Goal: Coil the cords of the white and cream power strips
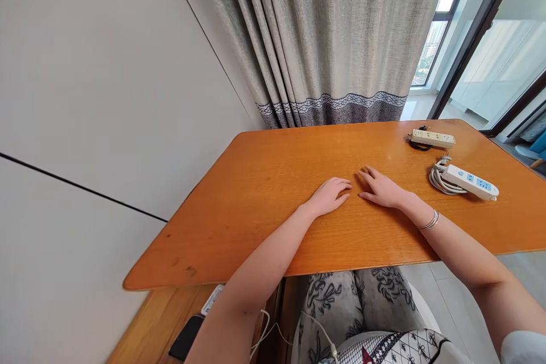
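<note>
My left hand (329, 195) rests on the wooden table (256, 182) near its middle, fingers stretched out and holding nothing. Just to its right, my right hand (380, 189) lies with its fingers spread, also holding nothing; a silver bracelet (430, 220) is round that wrist. The fingertips of the two hands point toward each other with a small gap between them. To the right of my right hand is a white power strip (471, 182) with blue sockets, its cable (444, 179) coiled at its left end. Behind it lies a cream power strip (433, 138) with a black cord.
A grey curtain (341, 40) hangs behind the table's far edge, and a white panelled wall (85, 96) runs along the left. Below the front edge at left, a black phone-like object (186, 336) lies on a wooden surface beside a white cable (267, 327).
</note>
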Demonstrator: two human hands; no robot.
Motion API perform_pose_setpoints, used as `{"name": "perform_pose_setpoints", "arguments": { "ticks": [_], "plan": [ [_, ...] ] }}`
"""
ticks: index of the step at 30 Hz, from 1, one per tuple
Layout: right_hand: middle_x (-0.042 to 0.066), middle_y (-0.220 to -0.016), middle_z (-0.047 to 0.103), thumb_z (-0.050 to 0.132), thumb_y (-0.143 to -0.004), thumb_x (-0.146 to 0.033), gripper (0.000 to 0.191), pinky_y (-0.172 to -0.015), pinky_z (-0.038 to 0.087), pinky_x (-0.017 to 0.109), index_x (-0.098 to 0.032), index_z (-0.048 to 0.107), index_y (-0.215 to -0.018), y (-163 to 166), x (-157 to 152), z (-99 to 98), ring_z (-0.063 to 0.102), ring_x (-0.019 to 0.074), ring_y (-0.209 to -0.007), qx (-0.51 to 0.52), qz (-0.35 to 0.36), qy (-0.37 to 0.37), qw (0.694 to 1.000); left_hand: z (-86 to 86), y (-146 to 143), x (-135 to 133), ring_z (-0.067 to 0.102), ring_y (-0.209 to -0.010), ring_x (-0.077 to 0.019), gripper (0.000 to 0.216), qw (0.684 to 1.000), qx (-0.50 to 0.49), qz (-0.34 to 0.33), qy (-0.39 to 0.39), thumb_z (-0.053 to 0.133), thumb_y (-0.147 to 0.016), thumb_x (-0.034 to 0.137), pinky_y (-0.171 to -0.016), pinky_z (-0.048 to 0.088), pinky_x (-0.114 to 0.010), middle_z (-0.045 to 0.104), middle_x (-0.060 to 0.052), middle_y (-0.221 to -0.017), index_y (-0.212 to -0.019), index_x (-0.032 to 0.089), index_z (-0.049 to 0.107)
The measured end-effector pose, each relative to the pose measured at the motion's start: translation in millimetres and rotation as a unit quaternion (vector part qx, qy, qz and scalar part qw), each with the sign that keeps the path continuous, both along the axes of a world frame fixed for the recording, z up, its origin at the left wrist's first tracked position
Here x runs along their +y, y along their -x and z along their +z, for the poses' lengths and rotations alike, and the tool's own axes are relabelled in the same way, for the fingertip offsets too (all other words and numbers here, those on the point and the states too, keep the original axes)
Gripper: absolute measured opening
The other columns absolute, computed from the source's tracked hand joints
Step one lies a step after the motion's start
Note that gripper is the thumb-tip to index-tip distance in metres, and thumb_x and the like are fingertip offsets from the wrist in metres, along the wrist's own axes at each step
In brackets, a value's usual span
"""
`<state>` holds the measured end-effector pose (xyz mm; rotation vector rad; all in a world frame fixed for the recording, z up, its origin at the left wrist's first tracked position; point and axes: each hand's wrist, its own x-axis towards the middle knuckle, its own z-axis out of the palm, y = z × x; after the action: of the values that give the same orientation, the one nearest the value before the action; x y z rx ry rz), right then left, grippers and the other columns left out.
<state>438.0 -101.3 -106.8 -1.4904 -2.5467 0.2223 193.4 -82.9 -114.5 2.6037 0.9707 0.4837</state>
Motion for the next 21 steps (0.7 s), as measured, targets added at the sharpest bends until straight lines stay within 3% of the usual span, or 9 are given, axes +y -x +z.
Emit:
{"name": "perform_pose_setpoints", "arguments": {
  "ticks": [2, 5, 10, 13, 16, 18, 21],
  "plan": [
    [0.029, -0.165, 0.031, 0.059, -0.095, -0.054, 0.081, -0.121, 0.038, 0.055, -0.011, 0.035, -0.160, -13.8, -3.1, 7.1, 0.038, 0.0397, -0.153, 0.024, -0.018, -0.011, 0.999, 0.3, 0.3, -0.6, 0.060, -0.132, -0.0293, 0.033, 1.000, -0.001, 0.001, 0.004, 0.056, -0.099, 0.029, -0.117, 0.045, -0.051, 0.067, -0.014, -0.140, -0.125, 0.015, 0.069],
    [0.028, -0.165, 0.033, 0.055, -0.096, -0.056, 0.078, -0.121, 0.037, 0.058, -0.013, 0.038, -0.159, -47.3, -14.6, 21.2, 0.039, 0.0415, -0.151, 0.027, -0.065, -0.058, 0.996, 0.6, 0.9, -1.5, 0.059, -0.134, -0.0293, 0.034, 1.000, 0.000, 0.007, 0.013, 0.056, -0.098, 0.029, -0.117, 0.045, -0.051, 0.066, -0.015, -0.141, -0.126, 0.015, 0.069],
    [0.028, -0.158, 0.043, 0.057, -0.092, -0.059, 0.075, -0.117, 0.037, 0.066, -0.013, 0.048, -0.150, -134.8, -45.4, 45.3, 0.042, 0.0461, -0.147, 0.022, -0.187, -0.158, 0.969, 1.5, 0.0, -2.8, 0.058, -0.135, -0.0295, 0.033, 1.000, -0.004, 0.009, 0.020, 0.055, -0.098, 0.028, -0.117, 0.045, -0.052, 0.065, -0.014, -0.142, -0.125, 0.016, 0.069],
    [0.028, -0.157, 0.044, 0.062, -0.083, -0.060, 0.082, -0.117, 0.039, 0.064, -0.013, 0.047, -0.149, -190.7, -59.7, 53.7, 0.044, 0.0463, -0.146, 0.037, -0.270, -0.102, 0.957, 1.4, -1.9, -3.1, 0.058, -0.134, -0.0293, 0.032, 1.000, -0.008, 0.015, 0.018, 0.056, -0.097, 0.028, -0.117, 0.045, -0.052, 0.066, -0.013, -0.142, -0.124, 0.017, 0.069],
    [0.027, -0.151, 0.051, 0.065, -0.071, -0.059, 0.087, -0.116, 0.044, 0.060, -0.013, 0.050, -0.143, -227.7, -65.7, 54.3, 0.047, 0.0471, -0.143, 0.070, -0.321, 0.025, 0.944, 0.9, -3.7, -3.3, 0.059, -0.134, -0.0293, 0.032, 1.000, -0.008, 0.019, 0.014, 0.056, -0.097, 0.028, -0.117, 0.045, -0.052, 0.066, -0.013, -0.141, -0.124, 0.017, 0.070],
    [0.025, -0.143, 0.059, 0.067, -0.065, -0.058, 0.082, -0.110, 0.050, 0.059, -0.017, 0.054, -0.136, -235.4, -66.1, 52.9, 0.056, 0.0480, -0.135, 0.087, -0.342, 0.092, 0.931, 1.1, -4.5, -3.6, 0.059, -0.134, -0.0297, 0.032, 1.000, -0.008, 0.020, 0.016, 0.056, -0.097, 0.028, -0.117, 0.044, -0.052, 0.066, -0.014, -0.141, -0.124, 0.017, 0.070],
    [0.024, -0.126, 0.069, 0.066, -0.067, -0.058, 0.068, -0.100, 0.056, 0.058, -0.021, 0.059, -0.124, -221.6, -64.2, 54.5, 0.066, 0.0478, -0.119, 0.083, -0.380, 0.119, 0.914, 2.3, -5.8, -5.1, 0.058, -0.136, -0.0308, 0.035, 1.000, -0.010, 0.021, 0.018, 0.057, -0.096, 0.028, -0.118, 0.043, -0.054, 0.064, -0.015, -0.143, -0.127, 0.017, 0.068]
  ]
}}
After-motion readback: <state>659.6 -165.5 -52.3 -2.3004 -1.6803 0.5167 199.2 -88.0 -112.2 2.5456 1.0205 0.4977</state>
